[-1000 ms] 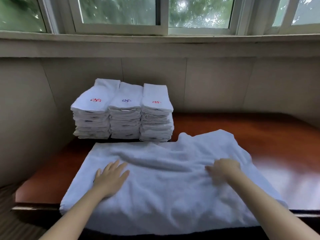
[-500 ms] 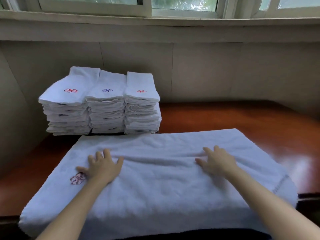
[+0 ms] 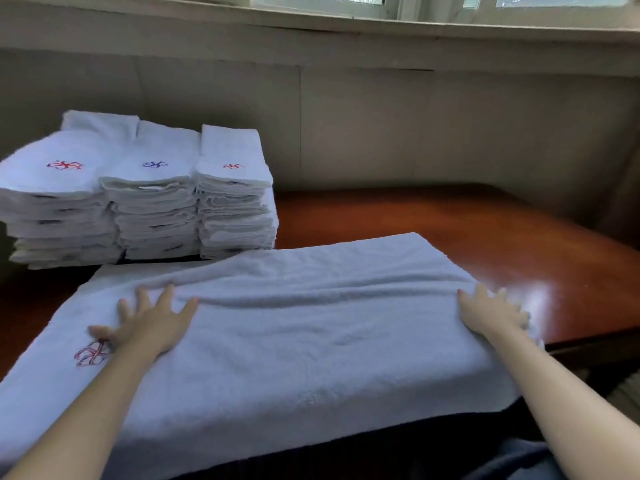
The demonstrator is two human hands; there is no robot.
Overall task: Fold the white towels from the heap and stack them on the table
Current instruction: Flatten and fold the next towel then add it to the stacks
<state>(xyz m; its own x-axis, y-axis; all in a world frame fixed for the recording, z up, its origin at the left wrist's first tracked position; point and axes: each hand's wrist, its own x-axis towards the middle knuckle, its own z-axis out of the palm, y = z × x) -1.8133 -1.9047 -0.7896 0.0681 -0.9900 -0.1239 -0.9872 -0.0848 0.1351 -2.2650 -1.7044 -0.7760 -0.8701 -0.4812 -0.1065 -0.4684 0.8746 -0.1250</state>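
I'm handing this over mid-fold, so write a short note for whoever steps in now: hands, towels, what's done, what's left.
Left hand: flat, fingers spread, pressing the spread towel next to its red embroidered mark.
Right hand: fingers straight, resting on the towel's right edge.
Towel lies flat across the table, its near edge hanging over the front, with a ridge running between the hands.
Done: three stacks of folded towels stand at the back left.
Left: fold this towel and stack it. The heap is out of view.
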